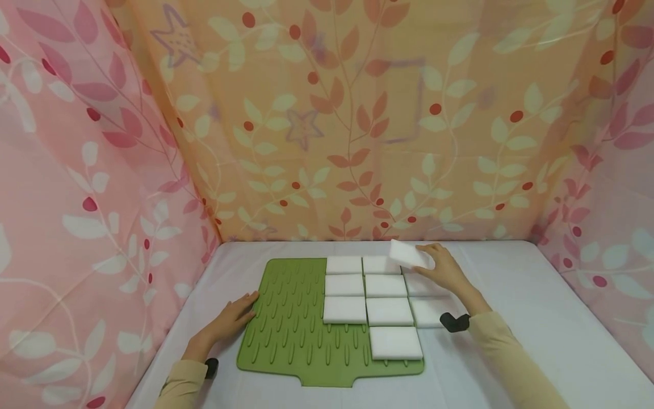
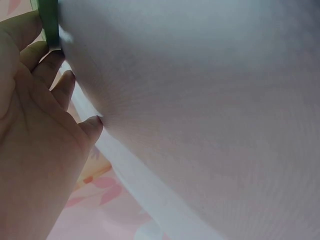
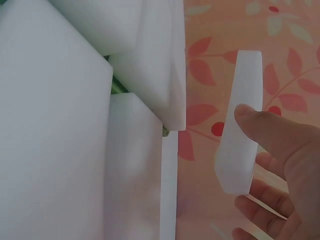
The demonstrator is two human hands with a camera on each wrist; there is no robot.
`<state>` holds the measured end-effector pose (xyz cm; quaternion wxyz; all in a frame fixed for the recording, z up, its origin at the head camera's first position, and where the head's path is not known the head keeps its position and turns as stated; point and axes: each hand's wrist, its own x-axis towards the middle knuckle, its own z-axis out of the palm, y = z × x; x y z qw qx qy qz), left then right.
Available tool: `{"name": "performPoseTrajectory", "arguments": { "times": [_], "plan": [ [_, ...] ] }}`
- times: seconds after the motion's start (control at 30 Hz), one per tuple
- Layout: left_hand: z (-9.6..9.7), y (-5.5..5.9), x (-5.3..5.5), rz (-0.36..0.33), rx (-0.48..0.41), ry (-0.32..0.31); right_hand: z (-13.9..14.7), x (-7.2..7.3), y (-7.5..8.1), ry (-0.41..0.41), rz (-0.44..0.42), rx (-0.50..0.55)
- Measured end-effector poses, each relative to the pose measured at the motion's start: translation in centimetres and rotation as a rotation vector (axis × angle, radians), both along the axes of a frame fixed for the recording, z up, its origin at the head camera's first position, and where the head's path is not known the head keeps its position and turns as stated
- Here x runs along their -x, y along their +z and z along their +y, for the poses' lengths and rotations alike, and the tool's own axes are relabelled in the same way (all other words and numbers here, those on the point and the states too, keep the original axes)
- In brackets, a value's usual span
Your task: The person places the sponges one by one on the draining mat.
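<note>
My right hand (image 1: 445, 272) pinches a white sponge block (image 1: 403, 253) between thumb and fingers, raised and tilted over the back right of the laid blocks. In the right wrist view the thumb presses one broad face of the held block (image 3: 240, 125). Several matching white blocks lie in rows on the right part of a green ridged mat (image 1: 288, 324); a single block (image 1: 395, 342) sits at the front of them. My left hand (image 1: 230, 318) rests with extended fingers at the mat's left edge. The left wrist view shows its fingertips along the green edge (image 2: 49, 22).
A white-covered table (image 1: 541, 329) lies under the mat. Leaf-patterned curtains (image 1: 352, 125) stand behind it and on both sides. At the front, the mat has a short tab (image 1: 327, 381). Each wrist wears a black device (image 1: 454, 322).
</note>
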<state>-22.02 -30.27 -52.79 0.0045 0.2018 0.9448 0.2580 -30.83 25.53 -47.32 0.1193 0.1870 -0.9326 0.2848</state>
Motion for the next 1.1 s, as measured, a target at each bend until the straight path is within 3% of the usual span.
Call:
{"name": "performPoseTrajectory", "arguments": {
  "times": [0.37, 0.87, 1.1],
  "plan": [
    [0.0, -0.1, 0.0, 0.004, 0.000, -0.005, -1.0, -1.2, 0.0, 0.000, -0.027, 0.036],
    [0.4, 0.8, -0.4, 0.023, -0.008, -0.005, -3.1, -3.0, -0.5, 0.035, 0.025, 0.086],
    [0.3, 0.6, -0.2, -0.005, -0.008, 0.000, -4.0, -4.0, -0.6, 0.044, 0.002, 0.087]
  ]
}}
